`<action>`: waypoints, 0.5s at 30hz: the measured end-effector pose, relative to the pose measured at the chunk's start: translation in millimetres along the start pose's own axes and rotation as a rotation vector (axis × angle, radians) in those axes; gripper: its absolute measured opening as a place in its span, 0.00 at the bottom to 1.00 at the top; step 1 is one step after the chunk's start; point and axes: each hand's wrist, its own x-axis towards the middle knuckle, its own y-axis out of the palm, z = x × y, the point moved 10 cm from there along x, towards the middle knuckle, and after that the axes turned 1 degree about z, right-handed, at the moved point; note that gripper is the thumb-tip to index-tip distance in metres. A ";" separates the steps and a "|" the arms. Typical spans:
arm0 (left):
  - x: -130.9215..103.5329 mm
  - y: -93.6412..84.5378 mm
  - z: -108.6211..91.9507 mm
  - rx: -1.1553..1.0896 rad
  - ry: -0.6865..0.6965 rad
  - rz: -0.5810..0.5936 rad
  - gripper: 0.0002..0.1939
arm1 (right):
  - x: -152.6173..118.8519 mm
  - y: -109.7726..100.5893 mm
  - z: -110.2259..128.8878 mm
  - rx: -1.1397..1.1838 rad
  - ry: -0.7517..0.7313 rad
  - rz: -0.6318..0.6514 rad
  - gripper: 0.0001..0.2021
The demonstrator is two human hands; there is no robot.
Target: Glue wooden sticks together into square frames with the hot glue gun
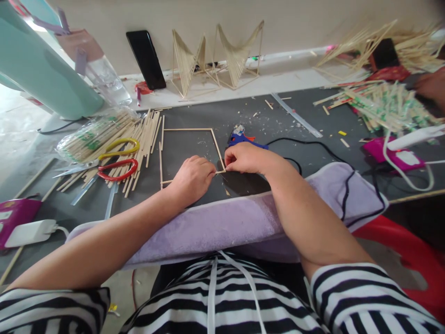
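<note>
In the head view, the stick frame lies flat on the dark tabletop, at the middle of the picture. The left hand covers part of its lower stick; the fingers are close together, and thumb and forefinger pinch this stick near its right end. The right hand is curled at the lower right corner, thumb and forefinger together and touching there; whether the stick is between them, I cannot tell.

Dark tabletop shows inside the outline and above it, up to the white ledge. On the left side, loose sticks come near to the frame's edge, with scissors upon them. The blue glue gun is just beyond the right hand. Below, the purple cushion borders the working room.
</note>
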 end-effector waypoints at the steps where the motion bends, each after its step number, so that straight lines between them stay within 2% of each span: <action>1: -0.3 0.5 0.0 0.004 -0.004 0.006 0.12 | 0.0 0.7 0.3 0.001 -0.004 0.003 0.02; 4: 0.1 -3.3 2.8 0.001 -0.012 0.022 0.12 | 0.0 -0.2 0.5 0.023 -0.019 -0.016 0.01; 6: 1.7 -15.2 10.7 -0.008 -0.030 -0.002 0.12 | -0.9 -12.0 -1.8 0.092 -0.019 -0.134 0.02; 9: 3.1 -46.7 39.0 -0.033 -0.129 -0.094 0.12 | -14.0 -51.7 -9.1 0.216 -0.040 -0.534 0.05; 11: 0.0 -66.0 68.2 -0.046 -0.251 -0.141 0.11 | -31.5 -75.8 -12.0 0.206 -0.073 -0.814 0.06; 13: -6.2 -73.8 98.3 -0.047 -0.369 -0.124 0.11 | -45.0 -87.7 -13.0 0.164 -0.093 -0.988 0.05; 15: -12.7 -71.7 121.4 -0.038 -0.425 -0.076 0.12 | -50.5 -90.8 -14.0 0.149 -0.100 -1.063 0.04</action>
